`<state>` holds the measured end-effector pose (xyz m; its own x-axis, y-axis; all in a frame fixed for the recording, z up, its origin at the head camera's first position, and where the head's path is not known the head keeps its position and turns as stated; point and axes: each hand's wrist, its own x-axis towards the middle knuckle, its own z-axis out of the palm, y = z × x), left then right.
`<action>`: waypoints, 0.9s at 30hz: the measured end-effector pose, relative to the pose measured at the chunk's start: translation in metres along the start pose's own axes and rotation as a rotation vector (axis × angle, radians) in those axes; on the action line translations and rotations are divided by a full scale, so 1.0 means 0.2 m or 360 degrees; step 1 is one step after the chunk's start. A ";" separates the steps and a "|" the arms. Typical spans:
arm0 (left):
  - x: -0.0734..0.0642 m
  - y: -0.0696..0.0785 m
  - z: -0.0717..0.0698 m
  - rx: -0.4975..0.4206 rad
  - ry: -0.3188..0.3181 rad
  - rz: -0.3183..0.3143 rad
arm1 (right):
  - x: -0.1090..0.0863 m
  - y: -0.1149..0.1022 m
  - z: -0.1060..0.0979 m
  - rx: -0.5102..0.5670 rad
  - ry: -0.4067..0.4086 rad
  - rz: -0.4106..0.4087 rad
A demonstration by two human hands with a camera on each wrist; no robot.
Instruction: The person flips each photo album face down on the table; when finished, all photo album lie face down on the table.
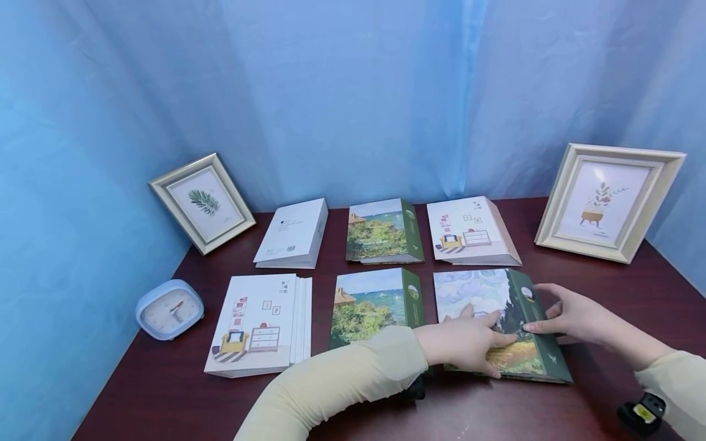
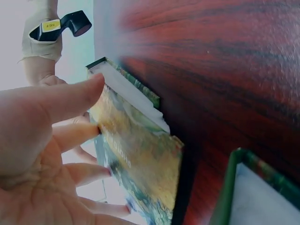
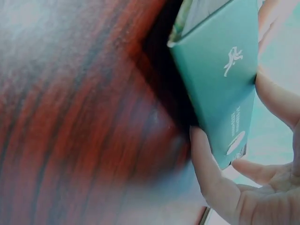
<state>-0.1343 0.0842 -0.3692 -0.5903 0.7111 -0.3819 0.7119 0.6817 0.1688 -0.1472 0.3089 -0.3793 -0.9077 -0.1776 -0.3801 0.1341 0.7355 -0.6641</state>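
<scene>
A photo album (image 1: 474, 286) with a swirling painted sky, a dark tree and a green spine lies at the front right of the table. My left hand (image 1: 467, 343) rests on its cover with the fingers spread, as the left wrist view also shows over the album's painted front (image 2: 140, 152). At the spine, my right hand (image 1: 579, 315) grips the album, thumb on the cover's edge and fingers around the spine's far end. In the right wrist view the green spine (image 3: 218, 89) sits between thumb and fingers. Part of the cover is hidden under my left hand.
Left of it lies a seaside-painted album (image 1: 369, 306), partly behind my left forearm. A white stack with a chair drawing (image 1: 254, 324), more albums (image 1: 380, 233) behind, a blue clock (image 1: 170, 309) and two picture frames (image 1: 612, 202) share the table. Blue curtains hang behind.
</scene>
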 end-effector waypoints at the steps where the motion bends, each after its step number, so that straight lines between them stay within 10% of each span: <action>1: 0.00 0.00 0.00 0.0000 -0.0013 -0.0003 | 0.00 0.00 0.00 -0.0010 0.0011 -0.0005; 10: -0.01 -0.04 -0.02 -0.0036 -0.0043 0.0107 | -0.01 0.01 0.00 -0.0085 0.0087 -0.0063; 18: -0.02 -0.11 -0.04 0.0031 0.0129 0.0250 | -0.01 0.00 0.00 -0.0263 0.0254 -0.0181; 27: -0.07 -0.23 -0.08 -0.0267 0.0341 0.0330 | -0.03 -0.08 0.03 -0.0218 0.0370 -0.0349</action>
<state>-0.1647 0.0455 -0.3563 -0.5184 0.8456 -0.1273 0.7633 0.5248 0.3768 -0.1415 0.2937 -0.3707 -0.9774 -0.1990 -0.0708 -0.1143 0.7801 -0.6152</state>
